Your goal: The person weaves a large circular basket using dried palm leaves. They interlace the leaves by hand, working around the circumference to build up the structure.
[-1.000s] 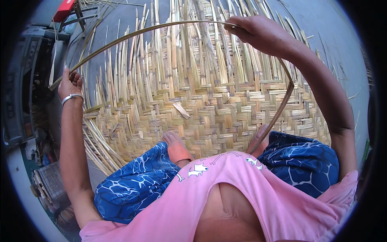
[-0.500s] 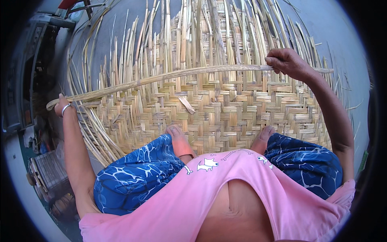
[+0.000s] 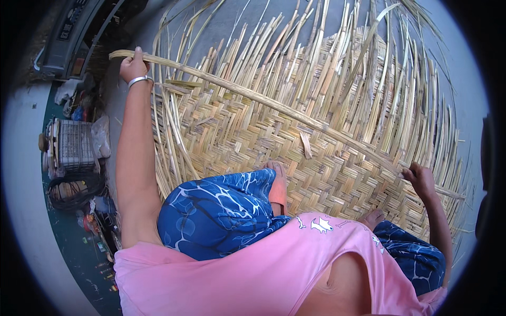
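Note:
A long, flat, pale split-cane strip (image 3: 274,107) slants across a woven mat (image 3: 226,134), high at the left and low at the right. My left hand (image 3: 135,67), with a silver bangle at its wrist, is closed around the strip near its left end. At the right, my right hand (image 3: 420,180) is closed on the strip a little short of its other end. The strip lies along the line where the tight weave meets the unwoven canes (image 3: 311,68), which fan out toward the far side. A small loose sliver of cane (image 3: 305,145) rests on the woven part.
My bare feet (image 3: 275,179) are on the mat's near part. At the left stand a dark grey appliance (image 3: 68,39), a pale wire-grid crate (image 3: 76,142) and a black coil or basket (image 3: 76,190) among small clutter. Grey floor (image 3: 253,16) surrounds the mat.
The view has turned, so the mat and strip now appear slanted. The right end of the strip has come down nearer to me, with my right hand on it. Both hands keep hold.

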